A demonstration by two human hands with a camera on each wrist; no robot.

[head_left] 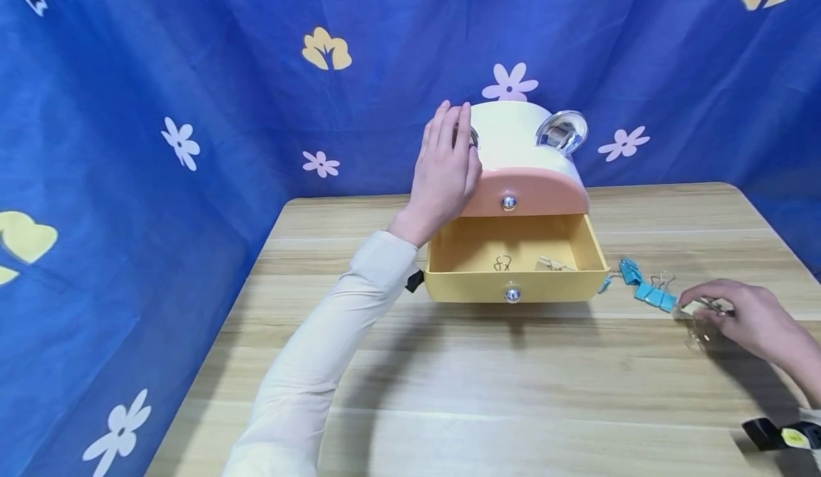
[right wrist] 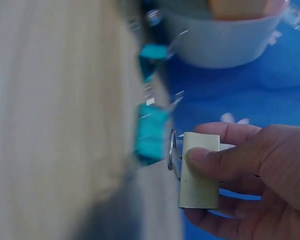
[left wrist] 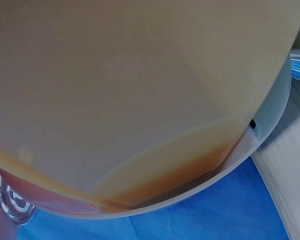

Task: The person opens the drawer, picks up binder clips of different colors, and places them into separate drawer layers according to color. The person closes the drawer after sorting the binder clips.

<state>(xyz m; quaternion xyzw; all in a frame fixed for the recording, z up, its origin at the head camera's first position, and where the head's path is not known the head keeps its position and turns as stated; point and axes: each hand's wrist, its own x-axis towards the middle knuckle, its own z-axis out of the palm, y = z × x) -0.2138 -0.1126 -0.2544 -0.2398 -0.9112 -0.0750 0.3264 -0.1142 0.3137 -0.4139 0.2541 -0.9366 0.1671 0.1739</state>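
My right hand (head_left: 753, 316) pinches a pale yellow binder clip (right wrist: 200, 170) between thumb and fingers, just over the table at the right. In the right wrist view, its wire handle sticks out past the thumb. Beside it lie turquoise binder clips (head_left: 656, 296) with silver handles. My left hand (head_left: 444, 167) rests on the left side of a small rounded cabinet (head_left: 509, 131), fingers extended next to its left silver ear. The cabinet's yellow drawer (head_left: 513, 288) is pulled out. Inside the drawer are a pale clip (head_left: 553, 264) and a wire clip handle (head_left: 502, 263).
Above the yellow drawer, a pink drawer (head_left: 526, 190) is closed. A silver ear (head_left: 563, 132) sticks up at the cabinet's right. Blue cloth (head_left: 385, 70) with flower prints hangs behind and left of the wooden table (head_left: 487, 391).
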